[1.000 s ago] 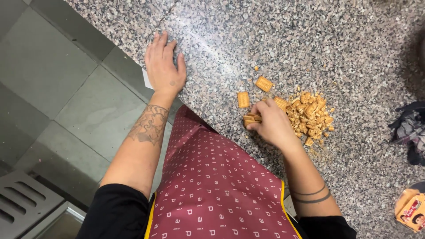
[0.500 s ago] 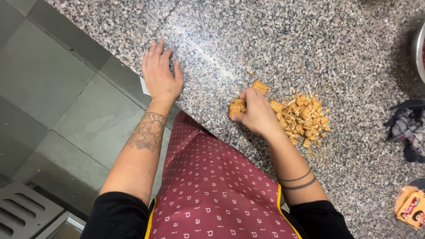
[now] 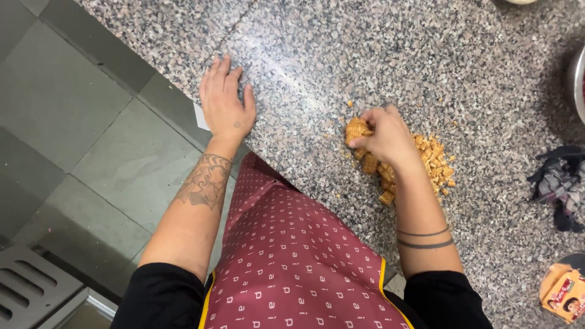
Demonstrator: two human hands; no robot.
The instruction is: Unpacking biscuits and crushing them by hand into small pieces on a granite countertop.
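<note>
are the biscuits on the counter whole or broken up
Mostly broken. The biscuits lie as a loose pile of small pieces on the granite counter, and the right hand grips a few larger ones.

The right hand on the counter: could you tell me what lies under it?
Under the right hand lies a pile of broken golden biscuit pieces on the speckled granite counter. Its fingers grip a biscuit. Pieces beneath the palm are hidden.
</note>
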